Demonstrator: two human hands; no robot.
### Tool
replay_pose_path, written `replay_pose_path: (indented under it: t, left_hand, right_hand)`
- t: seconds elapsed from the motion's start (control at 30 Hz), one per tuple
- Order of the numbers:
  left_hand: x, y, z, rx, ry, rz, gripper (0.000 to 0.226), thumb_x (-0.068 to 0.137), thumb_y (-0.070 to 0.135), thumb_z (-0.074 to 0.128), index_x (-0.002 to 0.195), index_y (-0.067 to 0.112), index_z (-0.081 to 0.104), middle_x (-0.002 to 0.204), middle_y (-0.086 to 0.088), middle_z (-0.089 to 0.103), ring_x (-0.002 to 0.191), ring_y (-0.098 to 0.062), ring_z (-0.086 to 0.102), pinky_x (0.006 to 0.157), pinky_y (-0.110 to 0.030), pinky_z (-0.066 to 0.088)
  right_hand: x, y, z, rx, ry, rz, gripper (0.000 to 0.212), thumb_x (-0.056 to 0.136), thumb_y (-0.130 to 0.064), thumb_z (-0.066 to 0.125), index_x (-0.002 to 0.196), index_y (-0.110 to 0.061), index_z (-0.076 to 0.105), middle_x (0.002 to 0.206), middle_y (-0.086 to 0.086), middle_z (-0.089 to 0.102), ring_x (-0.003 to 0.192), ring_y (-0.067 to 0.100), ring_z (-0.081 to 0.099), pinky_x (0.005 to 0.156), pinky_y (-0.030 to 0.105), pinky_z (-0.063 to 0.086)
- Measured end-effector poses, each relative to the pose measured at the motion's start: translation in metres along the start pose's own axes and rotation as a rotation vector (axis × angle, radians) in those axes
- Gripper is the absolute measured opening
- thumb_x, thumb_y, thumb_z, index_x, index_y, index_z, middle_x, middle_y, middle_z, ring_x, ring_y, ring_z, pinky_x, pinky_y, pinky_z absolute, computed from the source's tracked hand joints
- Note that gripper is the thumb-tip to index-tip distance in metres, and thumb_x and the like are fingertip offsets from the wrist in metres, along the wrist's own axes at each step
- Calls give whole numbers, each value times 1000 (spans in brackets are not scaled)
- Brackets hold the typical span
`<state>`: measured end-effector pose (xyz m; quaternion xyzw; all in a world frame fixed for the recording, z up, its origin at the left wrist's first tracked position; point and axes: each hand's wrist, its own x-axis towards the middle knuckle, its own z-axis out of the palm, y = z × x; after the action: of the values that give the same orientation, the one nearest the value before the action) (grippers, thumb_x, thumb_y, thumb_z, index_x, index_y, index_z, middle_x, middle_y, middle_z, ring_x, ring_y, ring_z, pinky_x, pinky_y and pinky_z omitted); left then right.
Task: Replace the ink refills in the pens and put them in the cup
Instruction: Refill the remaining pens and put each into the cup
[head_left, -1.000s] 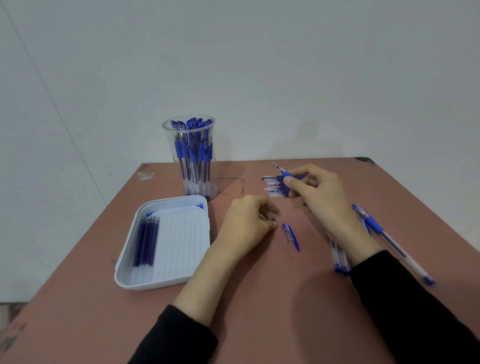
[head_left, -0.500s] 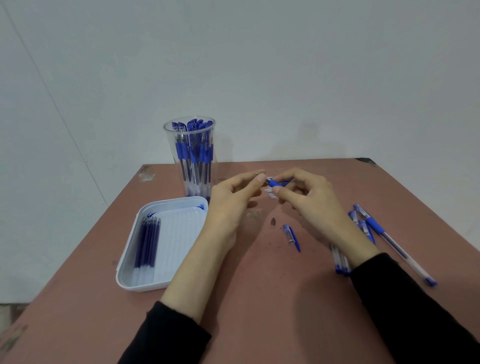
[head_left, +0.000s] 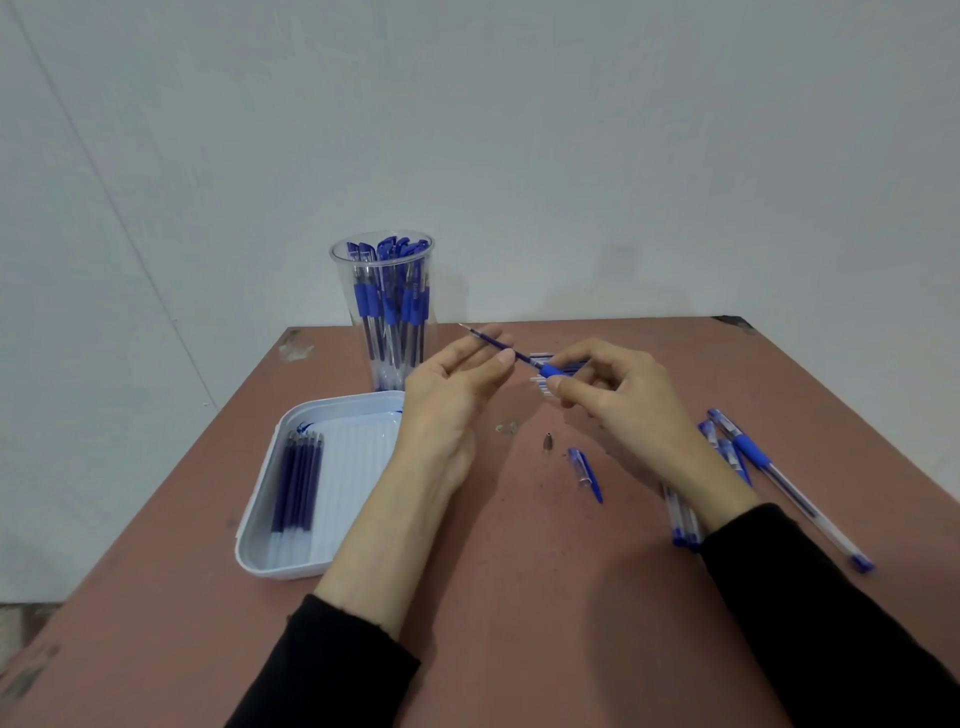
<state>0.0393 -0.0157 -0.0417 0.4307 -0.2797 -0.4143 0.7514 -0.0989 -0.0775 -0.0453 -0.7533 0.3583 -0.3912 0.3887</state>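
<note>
My right hand (head_left: 618, 395) grips a pen barrel (head_left: 551, 369) by its blue grip, held above the table. My left hand (head_left: 451, 384) pinches a dark blue refill (head_left: 521, 357) that sticks out of the barrel toward the upper left. A small metal pen tip (head_left: 547, 443) and a blue cap (head_left: 586, 472) lie on the table below my hands. The clear cup (head_left: 384, 260) at the back holds several blue pens. A white tray (head_left: 270, 551) on the left carries several refills (head_left: 297, 483).
Several blue pens (head_left: 758, 462) lie on the table to the right of my right forearm, and more pens (head_left: 680, 519) show beneath it. A pile of refills (head_left: 540, 358) lies behind my hands. The brown table (head_left: 519, 597) ends at a white wall.
My left hand rose from the table to meet the pen, then drew the refill out of the barrel toward the left. The metal tip now lies loose on the table.
</note>
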Motion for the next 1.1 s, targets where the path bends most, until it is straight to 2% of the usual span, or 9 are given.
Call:
replay_pose_path:
  t: [0.1, 0.23, 0.37, 0.47, 0.53, 0.63, 0.73, 0.83, 1.1]
  left_hand:
    - [0, 3, 2, -75, 72, 41, 28, 84, -9, 59, 110, 0, 63, 84, -1, 65, 75, -6, 64, 79, -18, 54]
    - [1, 12, 1, -164, 161, 220, 23, 89, -1, 59, 106, 12, 63, 84, 2, 66, 88, -15, 66, 83, -37, 56]
    - [4, 23, 5, -132, 163, 458, 17, 95, 3, 53, 108, 12, 59, 76, 4, 67, 80, -13, 65, 70, -24, 55]
    - [16, 25, 15, 228, 75, 557, 23, 92, 5, 56, 109, 18, 63, 74, 3, 61, 74, -13, 57, 77, -24, 51]
    - [24, 16, 26, 567, -32, 498, 26, 88, 6, 63, 111, 19, 65, 74, 4, 62, 66, -5, 56, 70, -18, 47]
    - [33, -10, 42, 1008, -204, 351, 22, 80, 10, 72, 102, 12, 71, 77, 2, 68, 64, 2, 58, 62, -7, 44]
    - [42, -35, 52, 1360, -351, 311, 14, 78, 13, 74, 91, 14, 75, 89, -4, 73, 82, -15, 65, 79, -24, 51]
    - [45, -49, 66, 1455, -405, 328, 13, 78, 12, 69, 90, 15, 74, 94, -8, 72, 93, -26, 64, 84, -37, 50]
    - [49, -55, 72, 1542, -367, 436, 25, 80, 21, 71, 104, 17, 68, 106, -5, 68, 100, -24, 60, 76, -30, 44]
  right_hand:
    - [1, 0, -3, 2, -20, 4, 9, 84, -18, 69, 86, -26, 70, 71, 8, 68, 51, 3, 47, 51, 10, 37]
    - [6, 3, -13, -53, 3, -1, 13, 83, -19, 70, 80, -32, 69, 70, 7, 67, 53, 2, 46, 54, 11, 37]
    - [10, 11, -23, -174, 119, 22, 12, 83, -22, 70, 80, -34, 68, 64, -5, 56, 53, 1, 45, 57, 19, 35]
    - [13, 14, -31, -144, 217, 35, 3, 83, -26, 68, 82, -29, 69, 68, 7, 57, 60, 13, 49, 62, 32, 43]
    - [15, 15, -37, -117, 302, 42, 2, 84, -28, 66, 83, -28, 68, 75, 14, 63, 69, 25, 57, 66, 38, 49]
    - [16, 19, -44, -71, 441, 77, 5, 86, -28, 64, 83, -30, 66, 78, 8, 67, 76, 22, 63, 65, 32, 47]
    - [17, 23, -48, -25, 543, 126, 9, 86, -29, 63, 78, -33, 63, 82, 6, 68, 77, 17, 62, 66, 30, 44]
    - [18, 25, -50, 11, 581, 150, 12, 84, -26, 64, 75, -33, 61, 82, 11, 67, 79, 21, 63, 68, 32, 47]
    - [20, 26, -51, 27, 562, 143, 7, 84, -24, 64, 80, -30, 65, 81, 13, 66, 65, 15, 54, 59, 29, 42]
